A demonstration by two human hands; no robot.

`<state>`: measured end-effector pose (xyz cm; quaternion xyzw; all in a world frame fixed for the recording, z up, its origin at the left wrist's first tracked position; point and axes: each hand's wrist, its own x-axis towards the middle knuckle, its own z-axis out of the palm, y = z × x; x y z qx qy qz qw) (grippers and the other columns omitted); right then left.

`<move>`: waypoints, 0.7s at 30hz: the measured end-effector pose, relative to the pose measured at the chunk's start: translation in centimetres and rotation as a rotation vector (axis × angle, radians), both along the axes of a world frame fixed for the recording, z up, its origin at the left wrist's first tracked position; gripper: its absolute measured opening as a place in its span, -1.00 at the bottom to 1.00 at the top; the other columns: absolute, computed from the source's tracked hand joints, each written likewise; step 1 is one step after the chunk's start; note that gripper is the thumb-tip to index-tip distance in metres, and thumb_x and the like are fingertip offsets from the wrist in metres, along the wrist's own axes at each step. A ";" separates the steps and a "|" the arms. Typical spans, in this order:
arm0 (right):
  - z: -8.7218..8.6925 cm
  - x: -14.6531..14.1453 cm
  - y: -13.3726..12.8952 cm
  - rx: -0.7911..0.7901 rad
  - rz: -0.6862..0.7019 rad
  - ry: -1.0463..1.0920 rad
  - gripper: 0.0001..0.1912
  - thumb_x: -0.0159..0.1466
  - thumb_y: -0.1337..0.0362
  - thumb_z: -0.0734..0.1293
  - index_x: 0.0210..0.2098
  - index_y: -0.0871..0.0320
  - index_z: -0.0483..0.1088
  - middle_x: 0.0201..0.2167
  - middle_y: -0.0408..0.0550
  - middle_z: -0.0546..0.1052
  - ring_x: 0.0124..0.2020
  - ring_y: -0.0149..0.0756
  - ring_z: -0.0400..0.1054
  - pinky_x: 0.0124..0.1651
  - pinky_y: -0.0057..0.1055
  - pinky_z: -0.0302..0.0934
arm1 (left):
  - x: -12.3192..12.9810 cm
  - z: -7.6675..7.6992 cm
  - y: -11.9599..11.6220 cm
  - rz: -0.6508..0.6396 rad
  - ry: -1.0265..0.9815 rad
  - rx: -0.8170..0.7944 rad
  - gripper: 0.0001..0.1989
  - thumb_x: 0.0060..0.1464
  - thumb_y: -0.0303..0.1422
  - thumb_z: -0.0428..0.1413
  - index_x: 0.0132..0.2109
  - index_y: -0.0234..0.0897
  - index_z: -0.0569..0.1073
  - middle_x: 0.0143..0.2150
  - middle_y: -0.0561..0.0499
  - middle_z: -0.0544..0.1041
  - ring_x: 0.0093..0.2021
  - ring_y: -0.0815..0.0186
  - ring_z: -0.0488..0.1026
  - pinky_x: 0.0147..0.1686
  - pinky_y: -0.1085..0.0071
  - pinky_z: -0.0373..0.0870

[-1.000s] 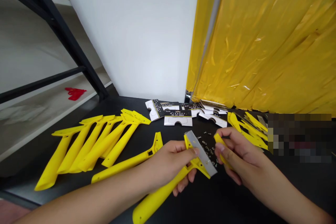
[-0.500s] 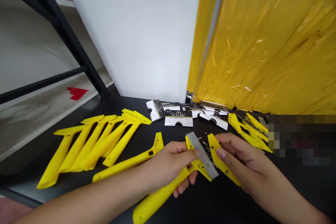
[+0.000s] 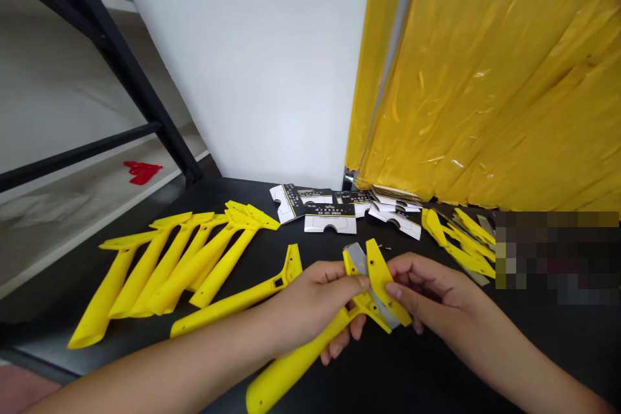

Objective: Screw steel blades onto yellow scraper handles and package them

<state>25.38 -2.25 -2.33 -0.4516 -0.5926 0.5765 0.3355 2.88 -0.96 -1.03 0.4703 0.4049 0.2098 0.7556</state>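
My left hand (image 3: 310, 304) grips a yellow plastic scraper handle (image 3: 301, 362) near its head, with the long grip running down toward me. A steel razor blade (image 3: 358, 259) sits across the scraper head and is partly hidden. My right hand (image 3: 436, 294) pinches a flat yellow plastic blade cover (image 3: 381, 278) and holds it against the head, over the blade. Both hands meet above the black table (image 3: 412, 375). A tiny screw (image 3: 387, 248) lies just beyond the cover.
Several yellow handles (image 3: 169, 272) lie in a heap at left, and one more (image 3: 233, 304) lies beside my left forearm. White-and-black packaging cards (image 3: 330, 220) sit at the back. Yellow parts (image 3: 460, 246) lie at right, before a yellow plastic curtain (image 3: 485, 77).
My right hand has brought the yellow cover onto the scraper head, covering most of the blade. It now hides the small screws and rings that showed earlier. My left hand has barely moved.
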 end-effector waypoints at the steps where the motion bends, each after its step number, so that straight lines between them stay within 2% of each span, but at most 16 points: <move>1: 0.0 0.0 0.0 0.006 0.005 0.001 -0.65 0.39 -0.10 0.43 -0.15 0.06 0.56 -0.39 -0.12 0.52 -0.41 -0.36 0.34 -0.46 -0.49 0.25 | 0.0 0.0 0.0 0.001 -0.001 0.002 -0.64 0.33 -0.06 0.09 -0.27 -0.27 0.47 -0.54 0.11 0.46 -0.71 0.46 0.29 -0.75 0.58 0.28; 5: -0.2 0.0 0.1 0.042 0.032 -0.012 -0.69 0.41 -0.06 0.43 -0.13 0.05 0.57 -0.36 -0.12 0.55 -0.40 -0.36 0.32 -0.42 -0.46 0.21 | -0.1 -0.2 -0.1 -0.013 -0.022 0.022 -0.65 0.32 -0.07 0.09 -0.27 -0.27 0.45 -0.51 0.09 0.46 -0.68 0.45 0.32 -0.71 0.57 0.29; 11: -0.8 -0.1 -0.1 0.063 0.090 -0.014 -0.69 0.43 -0.04 0.42 -0.14 0.07 0.56 -0.32 -0.12 0.54 -0.29 -0.28 0.37 -0.23 -0.36 0.24 | 0.0 -0.4 -0.4 -0.085 -0.050 0.084 -0.65 0.31 -0.04 0.17 -0.12 -0.27 0.45 -0.42 0.11 0.45 -0.64 0.50 0.32 -0.68 0.61 0.28; 15: -1.2 -0.2 -0.2 0.038 0.062 -0.010 -0.67 0.43 -0.06 0.42 -0.18 0.08 0.50 -0.30 -0.11 0.55 -0.28 -0.28 0.38 -0.22 -0.36 0.23 | 0.1 -0.5 -0.5 -0.095 -0.019 0.094 -0.67 0.36 -0.05 0.12 -0.13 -0.25 0.42 -0.42 0.13 0.44 -0.64 0.51 0.30 -0.68 0.61 0.26; 18: -1.2 -0.2 -0.2 0.046 0.036 -0.044 -0.68 0.41 -0.05 0.43 -0.21 0.08 0.49 -0.34 -0.14 0.51 -0.31 -0.30 0.35 -0.24 -0.37 0.23 | 0.0 0.0 -0.5 -0.106 0.034 0.112 -0.72 0.39 -0.11 0.07 -0.15 -0.24 0.40 -0.40 0.12 0.44 -0.62 0.50 0.30 -0.66 0.60 0.26; 21: -0.4 0.0 -0.4 0.140 -0.031 -0.131 -0.69 0.40 -0.06 0.44 -0.20 0.05 0.51 -0.36 -0.14 0.48 -0.33 -0.29 0.31 -0.27 -0.38 0.24 | -0.2 1.1 -0.8 -0.098 0.144 0.228 -0.71 0.43 -0.14 0.02 -0.21 -0.23 0.38 -0.42 0.13 0.41 -0.59 0.47 0.30 -0.62 0.56 0.26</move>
